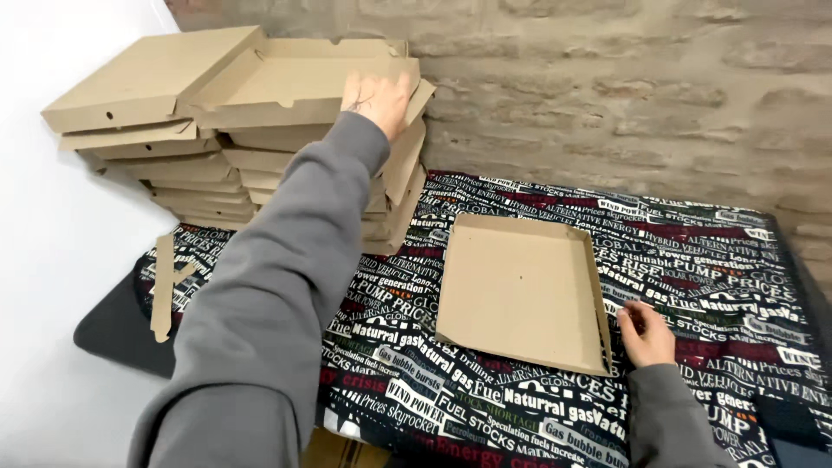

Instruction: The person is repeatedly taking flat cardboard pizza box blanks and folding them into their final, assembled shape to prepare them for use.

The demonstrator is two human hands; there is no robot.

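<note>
My left hand (pixel 376 98) reaches far forward in a grey sleeve and rests on the rim of the top cardboard box (pixel 286 82), an open-topped one on a tall stack of folded boxes (pixel 208 165) at the back left. My right hand (pixel 646 334) lies at the near right edge of a flat, partly folded cardboard tray (pixel 520 290) on the table, fingers curled against its side flap. Whether the right hand grips the flap I cannot tell for sure.
The table wears a dark cloth (pixel 719 260) covered in printed words. A loose cardboard strip (pixel 163 286) lies at the table's left edge. A brick wall (pixel 607 95) stands behind, a white wall (pixel 52 260) to the left.
</note>
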